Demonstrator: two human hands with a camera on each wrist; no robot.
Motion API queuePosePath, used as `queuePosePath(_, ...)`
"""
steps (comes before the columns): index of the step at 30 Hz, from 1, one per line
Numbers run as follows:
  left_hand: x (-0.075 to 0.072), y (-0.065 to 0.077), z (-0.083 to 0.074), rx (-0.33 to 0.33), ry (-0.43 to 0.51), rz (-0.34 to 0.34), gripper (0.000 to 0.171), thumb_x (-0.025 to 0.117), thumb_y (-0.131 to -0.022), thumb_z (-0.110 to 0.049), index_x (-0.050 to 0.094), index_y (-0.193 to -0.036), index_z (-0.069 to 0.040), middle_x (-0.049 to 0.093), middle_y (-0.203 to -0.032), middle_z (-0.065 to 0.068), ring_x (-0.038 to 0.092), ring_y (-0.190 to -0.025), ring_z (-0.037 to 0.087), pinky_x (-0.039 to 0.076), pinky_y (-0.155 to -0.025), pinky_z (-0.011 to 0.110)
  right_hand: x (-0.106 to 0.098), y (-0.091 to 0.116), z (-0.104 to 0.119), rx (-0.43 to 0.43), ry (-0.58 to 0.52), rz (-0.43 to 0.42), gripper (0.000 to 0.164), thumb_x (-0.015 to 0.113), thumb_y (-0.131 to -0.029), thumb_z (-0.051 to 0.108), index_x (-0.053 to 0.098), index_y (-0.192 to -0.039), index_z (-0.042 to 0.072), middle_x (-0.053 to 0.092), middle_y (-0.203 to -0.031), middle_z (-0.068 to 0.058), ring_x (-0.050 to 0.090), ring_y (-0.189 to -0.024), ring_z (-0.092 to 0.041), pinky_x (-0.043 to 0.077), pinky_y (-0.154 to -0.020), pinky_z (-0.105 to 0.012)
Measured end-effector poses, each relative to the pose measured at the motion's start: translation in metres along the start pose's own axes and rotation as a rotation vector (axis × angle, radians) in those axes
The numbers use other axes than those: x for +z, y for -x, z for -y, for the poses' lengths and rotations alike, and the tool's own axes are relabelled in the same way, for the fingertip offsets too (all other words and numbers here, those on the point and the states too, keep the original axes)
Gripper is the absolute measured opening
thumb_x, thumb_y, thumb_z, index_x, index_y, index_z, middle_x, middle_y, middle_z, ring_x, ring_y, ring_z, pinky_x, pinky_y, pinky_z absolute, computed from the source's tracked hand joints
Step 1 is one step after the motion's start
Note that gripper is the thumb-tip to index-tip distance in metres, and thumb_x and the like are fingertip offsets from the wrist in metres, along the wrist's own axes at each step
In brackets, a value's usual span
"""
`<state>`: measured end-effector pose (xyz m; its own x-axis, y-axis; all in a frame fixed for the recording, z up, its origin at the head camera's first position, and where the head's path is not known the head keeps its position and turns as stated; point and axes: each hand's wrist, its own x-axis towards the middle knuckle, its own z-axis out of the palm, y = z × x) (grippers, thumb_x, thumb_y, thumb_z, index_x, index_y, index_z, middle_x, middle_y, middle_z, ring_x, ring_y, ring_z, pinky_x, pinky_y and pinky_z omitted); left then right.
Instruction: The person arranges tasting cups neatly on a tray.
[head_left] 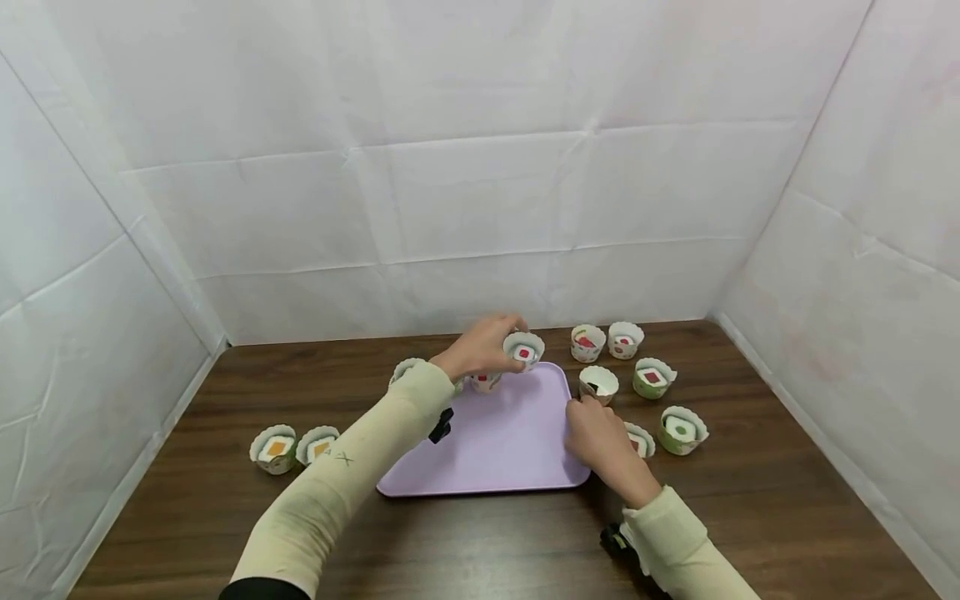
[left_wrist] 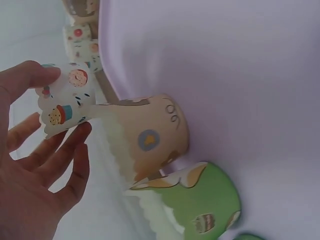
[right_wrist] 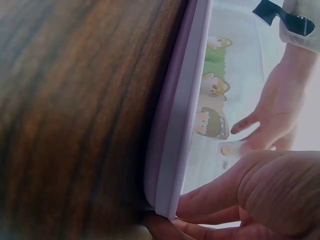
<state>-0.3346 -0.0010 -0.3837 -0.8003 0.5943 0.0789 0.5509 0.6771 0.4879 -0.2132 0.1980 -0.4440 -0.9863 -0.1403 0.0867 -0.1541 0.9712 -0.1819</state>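
Observation:
My left hand point(head_left: 483, 346) pinches a white paper baking cup point(head_left: 525, 349) above the back edge of the lilac tray point(head_left: 502, 450). A white piece with a red square shows inside it; the left wrist view shows donut and cupcake prints on the cup point(left_wrist: 75, 97). On the tray below stand a brown-printed cup point(left_wrist: 155, 137) and a green cup point(left_wrist: 212, 200), side by side. My right hand point(head_left: 603, 442) grips the tray's right edge, thumb above and fingers partly hidden under the rim point(right_wrist: 172, 180).
Right of the tray stand several cups, among them a white one point(head_left: 587, 343), a green one with a red square point(head_left: 652, 378) and a green one with a green mark point(head_left: 682, 431). Two cups with orange squares point(head_left: 274, 450) stand at left. White sheeting point(head_left: 480, 208) encloses the table.

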Motion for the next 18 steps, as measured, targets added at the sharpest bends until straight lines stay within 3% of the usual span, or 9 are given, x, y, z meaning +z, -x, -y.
queuePosePath(6, 0.008, -0.004, 0.004, -0.011, -0.052, 0.027, 0.056, 0.083, -0.086, -0.026, 0.062, -0.135, -0.013, 0.067, -0.129, 0.006, 0.06, -0.108, 0.019, 0.055, -0.09, 0.033, -0.001, 0.0, -0.001, 0.003, 0.006, -0.007, 0.004, 0.062, -0.085, 0.0, 0.063, -0.085, -0.004, 0.061, -0.085, -0.02, 0.063, -0.071, -0.037, 0.054, -0.054, -0.049)
queuePosePath(18, 0.025, -0.01, 0.007, -0.032, -0.19, 0.094, 0.058, 0.081, -0.086, -0.033, 0.062, -0.138, -0.016, 0.067, -0.136, 0.004, 0.06, -0.12, 0.022, 0.055, -0.099, 0.042, -0.003, 0.0, -0.001, 0.008, 0.002, -0.005, 0.004, 0.063, -0.082, -0.001, 0.065, -0.085, -0.003, 0.061, -0.085, -0.02, 0.064, -0.071, -0.039, 0.054, -0.054, -0.05)
